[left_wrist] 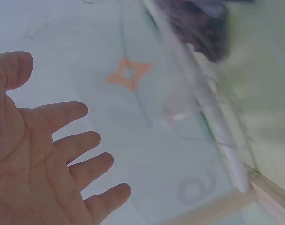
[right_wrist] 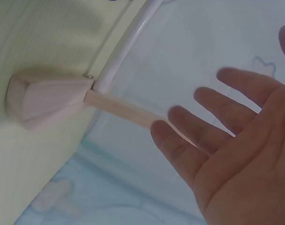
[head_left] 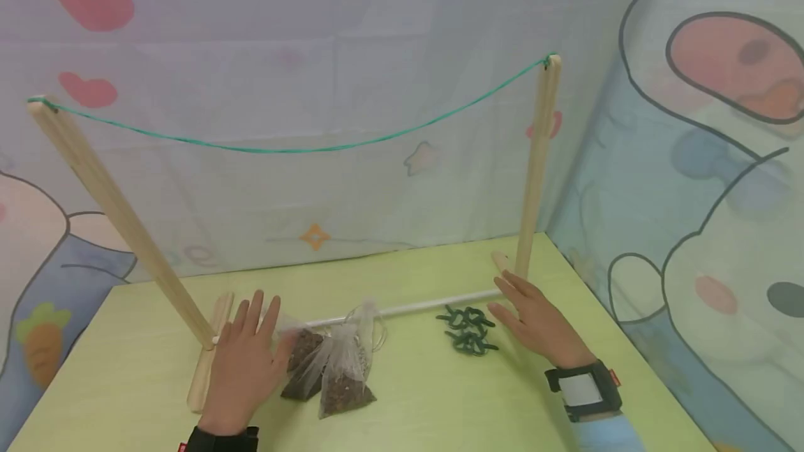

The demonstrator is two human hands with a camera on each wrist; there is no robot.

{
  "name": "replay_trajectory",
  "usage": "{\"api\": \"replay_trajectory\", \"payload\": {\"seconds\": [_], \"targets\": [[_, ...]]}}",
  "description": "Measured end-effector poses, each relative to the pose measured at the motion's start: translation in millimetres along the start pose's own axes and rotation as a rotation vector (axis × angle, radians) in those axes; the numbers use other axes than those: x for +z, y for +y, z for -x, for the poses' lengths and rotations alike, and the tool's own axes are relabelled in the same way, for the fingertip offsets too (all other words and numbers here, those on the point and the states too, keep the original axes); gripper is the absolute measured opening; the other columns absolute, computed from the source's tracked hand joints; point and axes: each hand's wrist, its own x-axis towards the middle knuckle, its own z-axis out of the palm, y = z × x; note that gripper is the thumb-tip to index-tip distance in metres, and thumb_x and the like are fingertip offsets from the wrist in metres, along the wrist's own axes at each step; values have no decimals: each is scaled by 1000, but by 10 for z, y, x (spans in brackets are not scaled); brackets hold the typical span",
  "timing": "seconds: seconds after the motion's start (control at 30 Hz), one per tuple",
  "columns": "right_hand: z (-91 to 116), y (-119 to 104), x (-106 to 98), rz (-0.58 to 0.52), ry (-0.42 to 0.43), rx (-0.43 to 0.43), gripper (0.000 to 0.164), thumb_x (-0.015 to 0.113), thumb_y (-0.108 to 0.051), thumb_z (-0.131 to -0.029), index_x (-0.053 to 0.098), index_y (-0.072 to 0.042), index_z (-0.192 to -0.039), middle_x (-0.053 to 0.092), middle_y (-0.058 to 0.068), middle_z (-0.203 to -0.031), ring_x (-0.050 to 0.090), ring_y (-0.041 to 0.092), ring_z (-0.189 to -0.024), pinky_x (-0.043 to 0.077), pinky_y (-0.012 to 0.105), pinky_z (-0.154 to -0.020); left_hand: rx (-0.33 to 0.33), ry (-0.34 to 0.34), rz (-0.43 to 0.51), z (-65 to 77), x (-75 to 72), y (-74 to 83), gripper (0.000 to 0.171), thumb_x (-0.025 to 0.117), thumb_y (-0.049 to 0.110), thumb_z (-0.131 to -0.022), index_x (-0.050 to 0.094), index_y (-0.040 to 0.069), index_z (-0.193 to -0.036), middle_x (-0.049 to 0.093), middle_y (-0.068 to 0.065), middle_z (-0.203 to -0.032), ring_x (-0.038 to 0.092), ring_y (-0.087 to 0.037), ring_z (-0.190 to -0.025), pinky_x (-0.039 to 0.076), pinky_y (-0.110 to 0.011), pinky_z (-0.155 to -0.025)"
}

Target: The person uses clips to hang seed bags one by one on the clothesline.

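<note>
My left hand [head_left: 246,361] is held flat above the table's left part, fingers straight and spread, with nothing in it. Just right of it lie clear plastic bags [head_left: 347,396] of dark brown bits, their tops gathered. My right hand [head_left: 541,323] hovers with straight fingers near the foot of the right wooden post [head_left: 537,166], also holding nothing. Left of its fingertips sits a small heap of dark green twisted pieces [head_left: 470,330]. In the wrist views the left palm [left_wrist: 34,159] and right palm [right_wrist: 245,173] both show bare.
A green string [head_left: 283,151] sags between the tops of the right post and a leaning left post [head_left: 125,222]. A white rod [head_left: 414,308] joins the posts low down, behind the bags. Wooden feet [right_wrist: 53,98] rest on the yellow table [head_left: 408,410]. Printed cloth [head_left: 251,5] hangs behind.
</note>
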Motion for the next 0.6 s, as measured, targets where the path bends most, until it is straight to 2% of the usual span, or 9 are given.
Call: {"api": "replay_trajectory", "payload": {"seconds": [0.13,0.23,0.3,0.5,0.6], "targets": [[-32,-64,33,-15,27,8,49,59,-30,-108,58,4,-143,55,27,-144,52,50,-132,46,64,-106,83,71,-8,-57,38,250,59,54,35,-109,43,-1,-155,34,-30,-161,34,-50,-147,28,-62,-121],[-52,-79,77,-24,39,15,43,59,-28,-108,62,2,-138,61,25,-135,59,46,-124,49,61,-102,125,91,-10,-94,99,415,57,57,34,-108,47,-1,-153,40,-28,-158,40,-48,-144,35,-58,-119],[-62,-74,106,-20,45,20,41,58,-29,-108,64,1,-136,64,23,-132,61,44,-122,51,60,-101,142,82,6,-119,134,514,57,58,34,-108,49,0,-152,41,-27,-158,42,-46,-144,35,-57,-119],[-79,-56,189,-11,59,12,37,60,-28,-107,68,0,-130,67,19,-126,64,41,-117,53,58,-98,149,0,67,-186,244,748,57,50,39,-110,47,2,-154,38,-23,-161,37,-43,-149,30,-56,-123],[-98,-46,245,-6,64,-1,36,61,-28,-107,69,-1,-128,68,18,-123,65,40,-114,54,57,-96,173,-8,79,-200,285,855,55,50,38,-111,49,2,-152,41,-23,-160,39,-42,-147,30,-54,-123]]}}
